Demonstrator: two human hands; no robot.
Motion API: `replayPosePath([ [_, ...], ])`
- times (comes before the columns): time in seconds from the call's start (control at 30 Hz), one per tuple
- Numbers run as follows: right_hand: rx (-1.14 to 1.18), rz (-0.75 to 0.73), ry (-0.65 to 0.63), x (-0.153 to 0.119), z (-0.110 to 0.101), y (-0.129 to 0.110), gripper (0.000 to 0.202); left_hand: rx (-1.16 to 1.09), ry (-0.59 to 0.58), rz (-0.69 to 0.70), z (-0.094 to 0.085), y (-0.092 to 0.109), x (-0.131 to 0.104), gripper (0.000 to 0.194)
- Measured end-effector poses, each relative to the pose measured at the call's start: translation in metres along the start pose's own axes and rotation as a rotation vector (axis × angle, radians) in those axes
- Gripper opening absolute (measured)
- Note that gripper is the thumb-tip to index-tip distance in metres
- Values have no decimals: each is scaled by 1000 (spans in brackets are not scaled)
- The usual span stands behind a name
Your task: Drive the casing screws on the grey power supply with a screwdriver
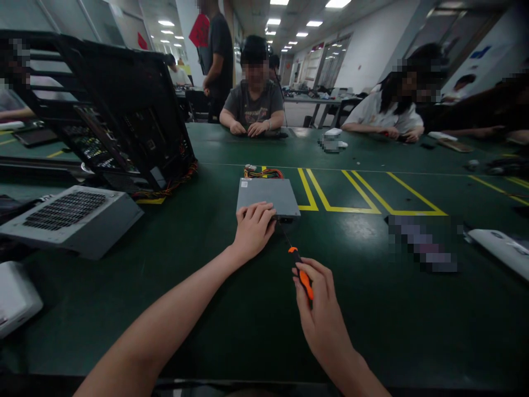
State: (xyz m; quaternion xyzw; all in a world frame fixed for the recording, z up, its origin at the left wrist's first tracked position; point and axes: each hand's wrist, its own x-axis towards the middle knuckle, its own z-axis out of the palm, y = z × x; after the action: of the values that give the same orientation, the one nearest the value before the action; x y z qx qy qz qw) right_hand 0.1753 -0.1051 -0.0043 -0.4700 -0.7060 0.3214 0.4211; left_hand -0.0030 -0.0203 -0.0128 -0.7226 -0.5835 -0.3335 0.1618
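Observation:
A grey metal computer power supply (270, 193) lies flat on the green table, its bundle of coloured wires (264, 172) at the far side. My left hand (253, 229) grips its near left edge, fingers curved over the top; the thumb is partly hidden. In my right hand (318, 292) is a screwdriver with an orange and black handle (305, 278). Its thin shaft (286, 236) points at the near face of the power supply, close to a dark socket (286, 219). Whether the tip sits on a screw I cannot tell.
Left of me lies a larger grey power supply with a grille (58, 212), and behind it stands an open black computer case (119, 110). A white device (16, 298) sits at the left edge, another white object (502, 248) at right. Several people sit around the table (198, 331).

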Motion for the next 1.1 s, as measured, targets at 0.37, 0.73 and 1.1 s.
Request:
replayPosePath([
  [0.37,-826,-583,52,19,-5,-17,35,0,-7,-8,-1,0,1,19],
  [0.73,-849,-568,112,25,-8,-16,35,-8,-7,-17,-1,0,2,20],
  [1.1,-867,-598,61,29,-10,-21,29,-32,-17,-8,-1,1,2,19],
])
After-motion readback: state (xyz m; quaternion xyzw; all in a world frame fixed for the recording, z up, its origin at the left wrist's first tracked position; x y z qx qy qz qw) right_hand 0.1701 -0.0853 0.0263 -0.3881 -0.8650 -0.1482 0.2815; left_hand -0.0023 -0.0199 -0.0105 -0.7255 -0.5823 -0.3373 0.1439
